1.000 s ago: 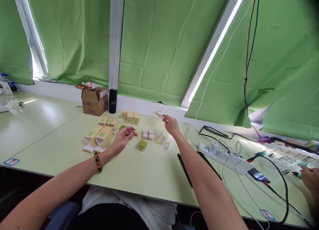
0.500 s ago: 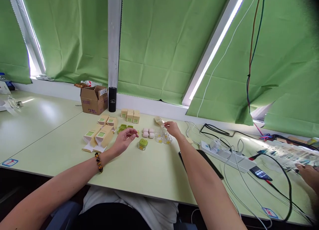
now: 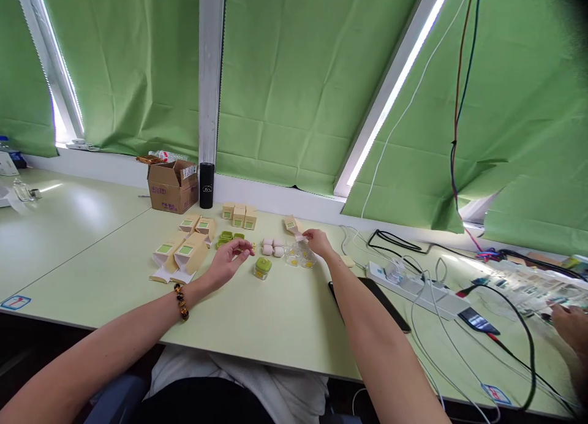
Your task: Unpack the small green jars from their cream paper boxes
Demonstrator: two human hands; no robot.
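Note:
My right hand (image 3: pixel 318 241) pinches the pale flap of a small kraft-paper box (image 3: pixel 291 224) that stands on the table. Just in front of that hand sit several clear plastic cups (image 3: pixel 298 256) with yellow marks. Over the table on the left, my left hand (image 3: pixel 229 260) hovers with loosely curled fingers and thumb apart, nothing visible in it. A small clear square jar with a green lid (image 3: pixel 262 267) stands to its right. Pale pink rounded pieces (image 3: pixel 272 247) are grouped between the hands. Green square lids (image 3: pixel 226 236) lie behind my left hand, which partly hides them.
Opened kraft boxes (image 3: pixel 189 252) lie on the left, and closed small boxes (image 3: pixel 239 215) stand behind. A cardboard carton (image 3: pixel 171 188) and black tumbler (image 3: pixel 206 186) are at the back. Right are a dark tablet (image 3: pixel 383 302), power strip (image 3: pixel 425 295), cables and another person's hand (image 3: pixel 569 326).
The small kraft box in my right hand has gone from tilted to standing more upright on the table. My left hand has stayed nearly still; the view has shifted slightly.

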